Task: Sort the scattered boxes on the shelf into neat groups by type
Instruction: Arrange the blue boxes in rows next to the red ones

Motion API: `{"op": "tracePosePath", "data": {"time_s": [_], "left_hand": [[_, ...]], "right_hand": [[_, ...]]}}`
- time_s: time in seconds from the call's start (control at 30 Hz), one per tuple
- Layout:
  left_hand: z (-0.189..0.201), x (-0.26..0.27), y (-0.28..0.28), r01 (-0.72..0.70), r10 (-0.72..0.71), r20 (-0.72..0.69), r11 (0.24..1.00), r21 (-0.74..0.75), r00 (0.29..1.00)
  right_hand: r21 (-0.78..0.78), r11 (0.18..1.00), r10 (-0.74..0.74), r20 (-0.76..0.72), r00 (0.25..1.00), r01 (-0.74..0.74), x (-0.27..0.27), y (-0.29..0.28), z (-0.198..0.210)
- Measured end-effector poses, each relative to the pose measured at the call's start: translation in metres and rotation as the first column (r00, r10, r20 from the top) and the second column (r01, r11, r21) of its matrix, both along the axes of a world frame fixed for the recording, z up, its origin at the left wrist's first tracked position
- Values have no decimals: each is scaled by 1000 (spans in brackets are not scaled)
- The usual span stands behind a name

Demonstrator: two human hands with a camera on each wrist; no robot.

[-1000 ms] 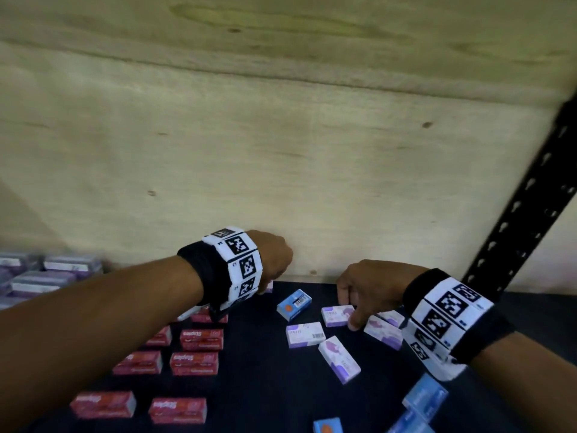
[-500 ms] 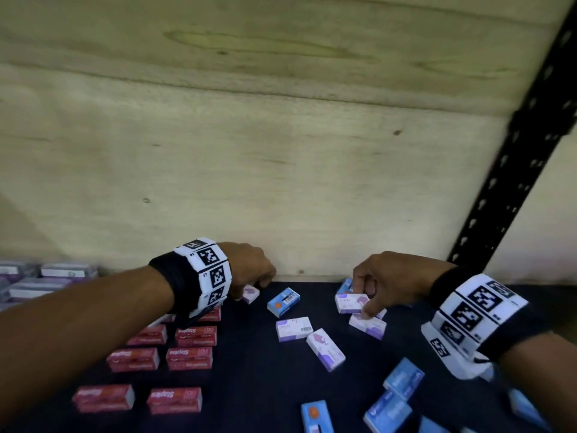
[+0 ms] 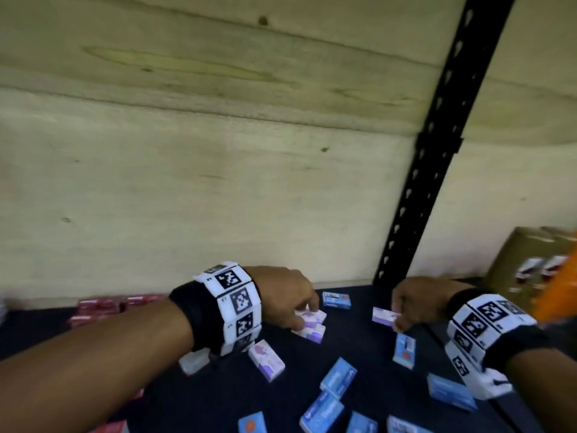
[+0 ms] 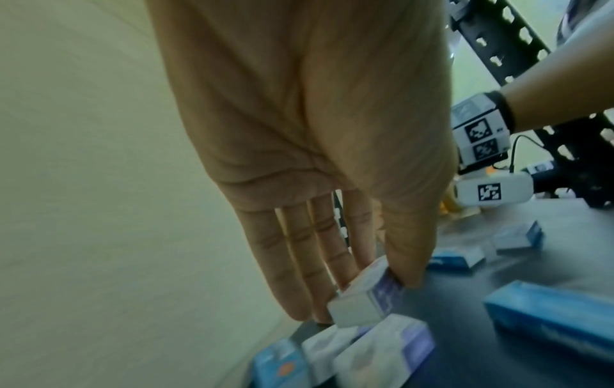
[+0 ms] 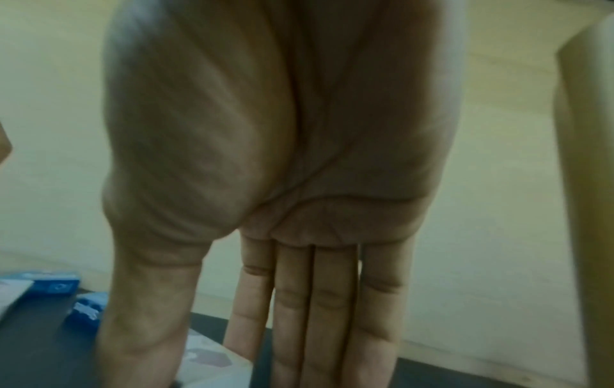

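Observation:
Small boxes lie on a dark shelf [image 3: 368, 348]. My left hand [image 3: 304, 317] pinches a white-and-purple box [image 4: 365, 296] between thumb and fingers, just above a second purple box [image 3: 309, 332]. A third purple box [image 3: 267, 359] lies nearer me, below my left wrist. To the right, my right hand [image 3: 398, 320] grips a purple box [image 3: 382, 317] at one end, thumb on one side and fingers on the other; in the right wrist view that box [image 5: 212, 362] shows between them. Blue boxes [image 3: 338, 376] lie scattered at the front right.
Red boxes [image 3: 103, 307] sit grouped at the left, blurred. One blue box [image 3: 335, 300] lies by the plywood back wall [image 3: 218, 182]. A black perforated upright [image 3: 437, 151] stands at the shelf's right end, with a cardboard carton [image 3: 530, 254] beyond it.
My left hand has moved right, from beside the red boxes to the purple ones, and has taken hold of one. My right hand picked a purple box out of the pile and still holds it.

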State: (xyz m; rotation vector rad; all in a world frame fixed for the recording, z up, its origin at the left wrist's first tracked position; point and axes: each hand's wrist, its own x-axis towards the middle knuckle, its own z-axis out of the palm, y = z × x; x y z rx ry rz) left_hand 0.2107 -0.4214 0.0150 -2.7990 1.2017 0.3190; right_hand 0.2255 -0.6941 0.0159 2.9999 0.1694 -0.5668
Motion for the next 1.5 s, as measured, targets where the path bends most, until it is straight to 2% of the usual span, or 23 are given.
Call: {"op": "tracePosePath", "data": {"time_s": [0.13, 0.33, 0.47, 0.63, 0.8, 0.93, 1.1, 1.23, 1.37, 1.5], "left_hand": [[-9, 2, -52, 24, -24, 6, 995, -97, 1000], [-23, 12, -98, -28, 29, 3, 993, -118, 1000], [-31, 19, -110, -72, 70, -22, 982, -175, 997], [-37, 24, -113, -79, 75, -25, 977, -197, 997], [-26, 16, -92, -130, 123, -48, 972, -194, 991], [-6, 5, -51, -159, 152, -60, 978, -135, 987], [8, -14, 10, -246, 244, -73, 969, -22, 967], [7, -25, 45, -253, 260, -125, 965, 70, 958], [-3, -35, 52, -225, 236, -109, 969, 102, 966], [-12, -39, 47, -185, 200, -104, 973, 138, 974]], "right_hand": [[52, 997, -59, 8, 998, 58, 9, -17, -9], [165, 982, -93, 11, 996, 90, 17, -22, -19], [243, 963, -118, -4, 993, 115, 19, -24, -21], [247, 963, -115, 3, 993, 111, 22, -22, -24], [187, 980, -82, 43, 996, 73, 18, -17, -24], [119, 992, -49, 66, 997, 41, 11, -10, -20], [-78, 996, 41, 106, 994, -32, 1, 4, -12], [-29, 987, 159, 175, 972, -156, -8, 39, -7], [52, 970, 230, 117, 966, -237, -17, 82, -8], [4, 974, 225, 31, 974, -225, -21, 105, -14]]}}
